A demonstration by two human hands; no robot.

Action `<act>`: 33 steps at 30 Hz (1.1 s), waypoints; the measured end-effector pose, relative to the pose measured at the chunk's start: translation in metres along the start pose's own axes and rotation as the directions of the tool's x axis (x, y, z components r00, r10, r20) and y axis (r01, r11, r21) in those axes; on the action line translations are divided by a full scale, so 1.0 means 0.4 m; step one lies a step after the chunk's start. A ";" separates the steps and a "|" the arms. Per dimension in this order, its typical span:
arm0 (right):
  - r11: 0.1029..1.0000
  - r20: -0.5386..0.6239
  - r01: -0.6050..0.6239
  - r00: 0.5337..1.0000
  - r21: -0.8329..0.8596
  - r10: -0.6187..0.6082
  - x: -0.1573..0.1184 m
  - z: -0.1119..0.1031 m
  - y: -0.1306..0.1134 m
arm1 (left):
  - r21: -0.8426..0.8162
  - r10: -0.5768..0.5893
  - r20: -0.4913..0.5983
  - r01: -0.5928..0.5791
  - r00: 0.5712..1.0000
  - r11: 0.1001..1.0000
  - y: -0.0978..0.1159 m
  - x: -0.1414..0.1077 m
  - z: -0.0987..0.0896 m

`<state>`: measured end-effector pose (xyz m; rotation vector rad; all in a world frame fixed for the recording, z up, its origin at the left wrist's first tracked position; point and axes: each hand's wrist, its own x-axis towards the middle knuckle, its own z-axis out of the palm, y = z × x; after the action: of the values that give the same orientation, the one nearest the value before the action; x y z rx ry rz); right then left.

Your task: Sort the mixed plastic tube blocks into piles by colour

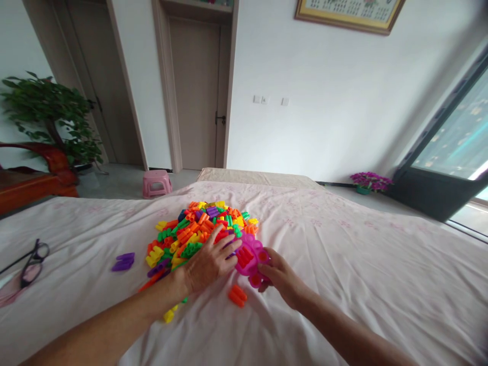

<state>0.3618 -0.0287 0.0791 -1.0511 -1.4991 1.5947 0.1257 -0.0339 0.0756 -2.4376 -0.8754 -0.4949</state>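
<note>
My right hand [280,278] grips the edge of a magenta plastic flower-shaped dish [248,270] with rounded lobes, thumb on top. A red building block [244,256] lies in its middle, and orange-red shows in two of the lobes. My left hand [213,259] reaches over the right side of a heap of colourful plastic building blocks [194,231], its fingers stretched and apart. Those fingertips are at the dish's left edge; whether they touch it I cannot tell. Just below the dish, an orange building block [238,295] lies on the cloth.
A pale flowered cloth [343,274] covers the wide surface. Purple blocks [123,262] and a pair of glasses [33,262] lie at left, and a yellow block [170,314] nearer me. Beyond are a pink stool [157,183], a potted plant [49,114] and a wooden chair [41,175].
</note>
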 end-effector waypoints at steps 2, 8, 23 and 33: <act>0.997 -0.006 0.058 0.998 -0.048 -0.059 0.035 0.019 -0.027 | 0.001 -0.055 0.010 0.055 0.998 0.998 -0.052 0.009 -0.006; 0.895 -0.112 0.189 0.961 -0.405 -0.253 0.182 0.039 -0.076 | -0.024 -0.347 -0.010 0.347 0.938 0.938 -0.210 0.016 -0.013; 0.446 -0.247 -0.069 0.901 -0.892 -0.355 0.288 -0.136 0.027 | 0.012 -0.916 0.188 0.932 0.354 0.362 -0.148 -0.338 0.003; 0.590 -0.187 0.144 0.866 -0.794 -0.463 0.239 -0.123 0.013 | -0.447 -0.888 0.083 0.813 0.452 0.372 -0.131 -0.273 -0.036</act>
<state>0.3655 0.0777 0.0649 -1.3346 -1.9792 0.4034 0.0089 -0.0600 0.0516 -1.9875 -2.1694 -1.3860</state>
